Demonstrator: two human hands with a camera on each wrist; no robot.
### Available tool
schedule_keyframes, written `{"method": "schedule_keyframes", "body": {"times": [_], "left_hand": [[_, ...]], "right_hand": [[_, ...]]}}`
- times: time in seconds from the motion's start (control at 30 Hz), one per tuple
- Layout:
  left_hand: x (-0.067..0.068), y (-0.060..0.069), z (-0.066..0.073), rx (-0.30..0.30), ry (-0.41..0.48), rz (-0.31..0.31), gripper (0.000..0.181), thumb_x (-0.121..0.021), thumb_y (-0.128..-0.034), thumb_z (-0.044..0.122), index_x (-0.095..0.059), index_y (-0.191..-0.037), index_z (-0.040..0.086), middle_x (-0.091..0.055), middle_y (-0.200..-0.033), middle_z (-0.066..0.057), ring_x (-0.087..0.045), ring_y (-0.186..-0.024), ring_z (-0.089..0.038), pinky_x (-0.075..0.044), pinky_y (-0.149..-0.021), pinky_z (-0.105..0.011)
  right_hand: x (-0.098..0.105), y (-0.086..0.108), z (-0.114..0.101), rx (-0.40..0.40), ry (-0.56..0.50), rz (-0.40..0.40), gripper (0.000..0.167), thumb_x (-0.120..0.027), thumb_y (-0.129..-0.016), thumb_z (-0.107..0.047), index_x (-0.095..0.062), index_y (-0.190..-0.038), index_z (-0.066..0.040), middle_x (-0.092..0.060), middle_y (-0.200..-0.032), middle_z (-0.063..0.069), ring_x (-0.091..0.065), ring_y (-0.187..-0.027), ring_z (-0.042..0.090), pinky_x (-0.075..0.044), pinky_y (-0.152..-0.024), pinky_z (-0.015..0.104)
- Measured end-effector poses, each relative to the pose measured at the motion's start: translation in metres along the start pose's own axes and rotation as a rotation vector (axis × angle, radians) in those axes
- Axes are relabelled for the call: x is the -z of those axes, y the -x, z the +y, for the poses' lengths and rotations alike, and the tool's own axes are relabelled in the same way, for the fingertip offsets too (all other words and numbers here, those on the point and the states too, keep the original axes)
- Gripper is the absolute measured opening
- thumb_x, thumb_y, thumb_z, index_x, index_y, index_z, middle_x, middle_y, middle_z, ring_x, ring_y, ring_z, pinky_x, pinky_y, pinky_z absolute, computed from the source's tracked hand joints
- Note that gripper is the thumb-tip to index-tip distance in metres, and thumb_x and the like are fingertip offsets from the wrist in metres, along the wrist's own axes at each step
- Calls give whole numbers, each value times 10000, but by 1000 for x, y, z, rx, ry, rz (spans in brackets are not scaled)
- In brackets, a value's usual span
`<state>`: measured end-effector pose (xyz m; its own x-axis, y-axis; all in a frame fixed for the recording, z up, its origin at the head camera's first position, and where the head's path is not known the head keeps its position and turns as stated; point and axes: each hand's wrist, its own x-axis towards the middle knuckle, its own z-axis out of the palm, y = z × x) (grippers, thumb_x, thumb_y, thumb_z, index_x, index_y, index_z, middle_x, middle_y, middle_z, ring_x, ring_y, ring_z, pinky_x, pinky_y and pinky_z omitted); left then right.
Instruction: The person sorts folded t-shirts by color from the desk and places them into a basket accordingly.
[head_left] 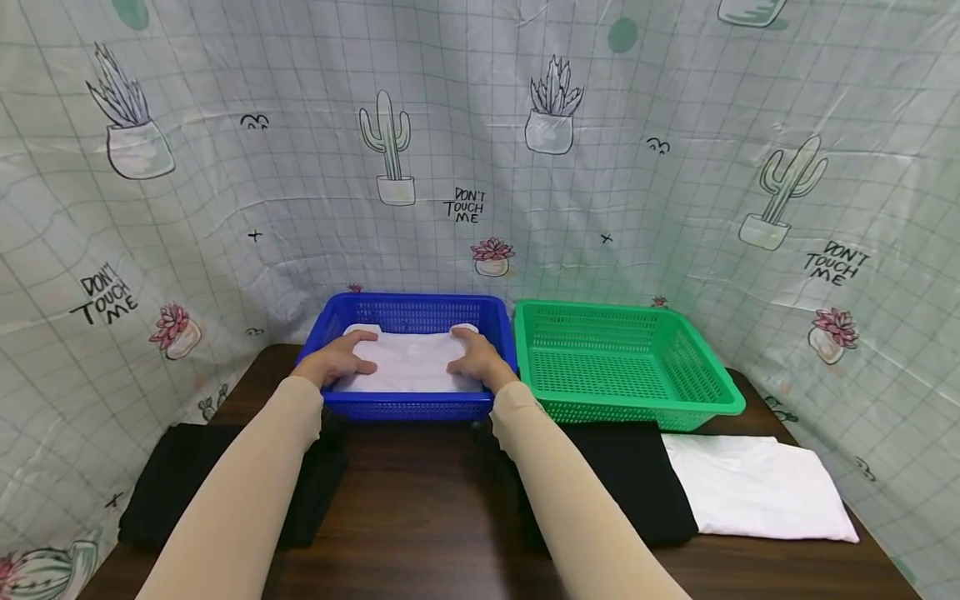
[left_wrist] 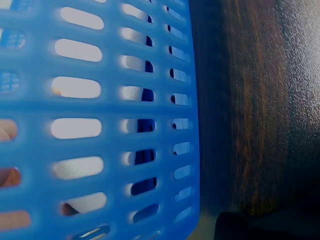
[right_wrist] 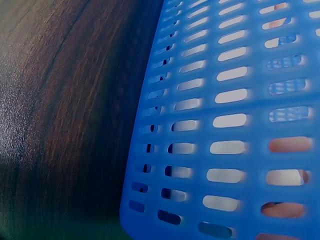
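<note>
Reaches over a dark table in two beige sleeves. Passes on the left above a black cloth, on the right above a second black cloth, with a right-hand white cloth lying just beside that one. Comes, beyond these, to a blue basket — and looks, from both wrists, at its slotted outer wall, through the slots to white cloth and bits of finger. Rests the left hand and right hand inside, on the two sides of a white cloth spanning most of the basket. Spreads the visible fingers of each, thumb and index finger well apart, curled round nothing in sight. Stands a green basket just right of the blue one, slightly tilted to view. Ends at a grid-patterned sheet printed with potted plants and "DON'T TOUCH ME".
</note>
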<state>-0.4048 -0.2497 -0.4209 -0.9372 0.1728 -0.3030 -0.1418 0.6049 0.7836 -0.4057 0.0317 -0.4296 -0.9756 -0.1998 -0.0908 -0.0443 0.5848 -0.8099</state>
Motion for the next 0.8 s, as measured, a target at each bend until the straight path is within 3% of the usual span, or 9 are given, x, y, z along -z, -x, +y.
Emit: {"method": "schedule_keyframes", "body": {"times": [0.37,0.6,0.8], "left_hand": [[-4,5,6,30,-60,-64,712,-660,-1048,94,-300,-1662,77,-44,-1744,-275,-46,-1599,-487,-85,-1281,-647],[-2,-1,4,32,-118,-84,709,-660,-1056,135,-299,-1662,66,-70,-1738,-284,-78,-1594,-492,-127,-1278,-645],[-1,13,9,54,-104,-122,718,-640,-1070,146,-263,-1675,61,-48,-1738,-283,-94,-1592,-483,-172,-1278,-623]], "right_hand": [[3,-1,1,-124,59,-130,699,-782,-955,-118,-510,-1597,-177,-336,-1712,155,-364,-1538,384,-307,-1255,565],[4,-3,-1,-158,91,-140,694,-775,-968,-148,-502,-1604,-207,-337,-1716,137,-351,-1549,381,-284,-1263,574],[3,-2,-3,-224,87,-144,729,-809,-938,-176,-507,-1599,-220,-338,-1715,135,-362,-1533,390,-279,-1260,591]]}}
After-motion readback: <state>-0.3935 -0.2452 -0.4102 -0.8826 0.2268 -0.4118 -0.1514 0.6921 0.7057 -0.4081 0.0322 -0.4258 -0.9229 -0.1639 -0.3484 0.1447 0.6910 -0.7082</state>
